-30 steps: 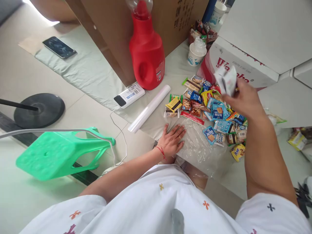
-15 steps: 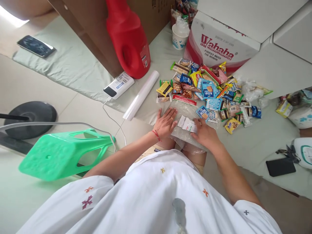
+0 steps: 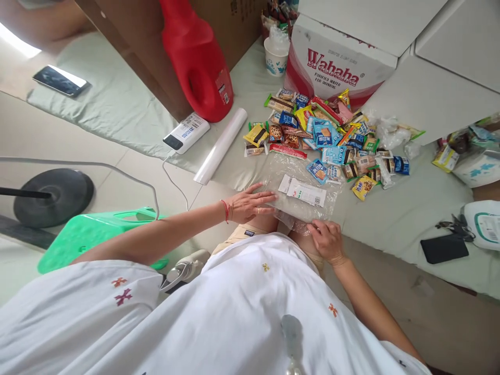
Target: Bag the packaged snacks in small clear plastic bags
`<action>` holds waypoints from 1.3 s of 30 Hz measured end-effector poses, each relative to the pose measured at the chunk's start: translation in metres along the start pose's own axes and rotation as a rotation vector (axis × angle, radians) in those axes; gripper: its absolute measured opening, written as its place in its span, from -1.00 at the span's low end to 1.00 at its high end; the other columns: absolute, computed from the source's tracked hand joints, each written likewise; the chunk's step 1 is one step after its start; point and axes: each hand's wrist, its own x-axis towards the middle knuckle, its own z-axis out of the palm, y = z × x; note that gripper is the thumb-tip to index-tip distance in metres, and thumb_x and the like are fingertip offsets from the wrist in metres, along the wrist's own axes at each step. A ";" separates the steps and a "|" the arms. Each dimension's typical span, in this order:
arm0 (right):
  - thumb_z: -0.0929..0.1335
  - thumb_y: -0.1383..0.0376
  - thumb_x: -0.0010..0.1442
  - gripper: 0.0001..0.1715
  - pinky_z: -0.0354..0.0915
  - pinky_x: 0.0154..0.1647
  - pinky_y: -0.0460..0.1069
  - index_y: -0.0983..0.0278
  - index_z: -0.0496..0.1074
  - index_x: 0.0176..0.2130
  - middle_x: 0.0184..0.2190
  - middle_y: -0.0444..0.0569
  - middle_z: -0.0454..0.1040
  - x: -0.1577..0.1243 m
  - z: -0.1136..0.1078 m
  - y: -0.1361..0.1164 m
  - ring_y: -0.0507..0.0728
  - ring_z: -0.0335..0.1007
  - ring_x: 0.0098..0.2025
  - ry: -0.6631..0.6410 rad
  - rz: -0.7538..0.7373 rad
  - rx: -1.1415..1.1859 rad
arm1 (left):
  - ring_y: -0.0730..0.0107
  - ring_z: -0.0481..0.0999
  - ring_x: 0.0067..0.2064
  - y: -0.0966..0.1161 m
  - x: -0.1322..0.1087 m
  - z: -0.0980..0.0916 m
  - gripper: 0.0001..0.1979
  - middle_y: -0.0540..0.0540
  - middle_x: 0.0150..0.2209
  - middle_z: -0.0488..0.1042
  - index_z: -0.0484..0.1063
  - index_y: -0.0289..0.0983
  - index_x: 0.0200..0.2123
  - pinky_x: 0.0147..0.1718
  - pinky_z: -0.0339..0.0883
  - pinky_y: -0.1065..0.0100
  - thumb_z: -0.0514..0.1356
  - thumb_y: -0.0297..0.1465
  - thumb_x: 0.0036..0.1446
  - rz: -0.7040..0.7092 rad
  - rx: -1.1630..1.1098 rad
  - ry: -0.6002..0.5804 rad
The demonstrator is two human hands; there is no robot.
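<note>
A clear plastic bag (image 3: pixel 330 200) lies flat at the near edge of the cloth-covered surface, with a white printed label (image 3: pixel 302 191) facing up on it. My left hand (image 3: pixel 250 204) has its fingers stretched out, their tips resting on the bag's left side. At the bag's lower right corner my right hand (image 3: pixel 327 240) is closed, fingers curled on the plastic edge that hangs over my lap. Beyond the bag spreads a pile of small wrapped snacks (image 3: pixel 324 133), biscuits among them.
Left of the pile lie a white plastic roll (image 3: pixel 221 146) and a white power bank (image 3: pixel 186 134) with a cable. Behind stand a red jug (image 3: pixel 203 67), a paper cup (image 3: pixel 276 57) and a Wahaha carton (image 3: pixel 339 67). A green stool (image 3: pixel 94 237) is at my left.
My left hand has slid down and left, turning its fingers sideways. My right hand has left the label for the bag's lower right corner. More of the label shows.
</note>
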 end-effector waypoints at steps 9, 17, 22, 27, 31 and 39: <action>0.26 0.01 0.38 -0.61 0.40 -0.04 0.14 0.15 0.58 -0.14 -0.22 0.05 0.60 0.029 -0.050 0.026 0.25 0.46 -0.13 0.272 0.256 0.465 | 0.16 0.55 0.16 -0.009 0.041 -0.015 -0.59 -0.29 0.11 0.59 0.60 -0.22 -0.14 0.20 0.41 0.07 -0.01 -0.17 0.44 -0.294 -0.110 0.294; 0.28 0.03 0.28 -0.60 0.25 -0.24 0.02 0.25 0.55 -0.19 -0.37 0.00 0.58 0.090 -0.039 0.056 0.17 0.42 -0.33 0.250 0.541 0.446 | -0.12 0.45 0.15 -0.045 0.099 -0.017 -0.71 -0.36 0.02 0.55 0.58 -0.32 -0.20 0.17 0.37 -0.12 0.17 -0.23 0.25 -0.818 0.026 0.419; 0.28 0.10 0.29 -0.68 0.15 -0.30 0.00 0.20 0.55 -0.17 -0.35 -0.01 0.60 0.101 -0.032 0.054 0.19 0.44 -0.31 0.123 0.597 0.279 | -0.09 0.26 0.40 0.007 0.110 -0.019 -0.64 -0.27 0.29 0.42 0.50 -0.20 0.12 0.34 0.08 -0.26 0.05 -0.27 0.38 -0.553 0.154 0.534; 0.31 0.09 0.26 -0.71 0.15 -0.31 -0.01 0.19 0.53 -0.24 -0.40 -0.04 0.58 0.103 -0.038 0.061 0.18 0.42 -0.34 0.100 0.569 0.321 | 0.17 0.32 0.40 0.050 0.150 0.001 -0.57 -0.14 0.30 0.46 0.44 -0.10 0.27 0.47 -0.07 -0.05 0.04 -0.30 0.41 -0.202 0.106 0.181; 0.29 0.02 0.23 -0.63 0.16 -0.35 -0.01 0.22 0.52 -0.30 -0.47 -0.04 0.53 0.098 -0.044 0.067 0.15 0.37 -0.41 0.118 0.594 0.428 | 0.00 0.34 0.38 0.038 0.175 0.011 -0.53 -0.23 0.23 0.52 0.44 -0.24 0.27 0.45 -0.10 -0.24 0.00 -0.25 0.43 -0.520 0.060 0.158; 0.31 -0.04 0.13 -0.57 0.10 -0.44 -0.05 0.24 0.52 -0.37 -0.57 -0.12 0.37 0.102 -0.031 0.035 0.08 0.21 -0.47 0.060 0.527 0.754 | -0.02 0.22 0.46 0.019 0.134 0.003 -0.54 -0.23 0.29 0.48 0.45 -0.25 0.24 0.47 -0.27 -0.32 -0.03 -0.24 0.45 -0.586 0.071 0.293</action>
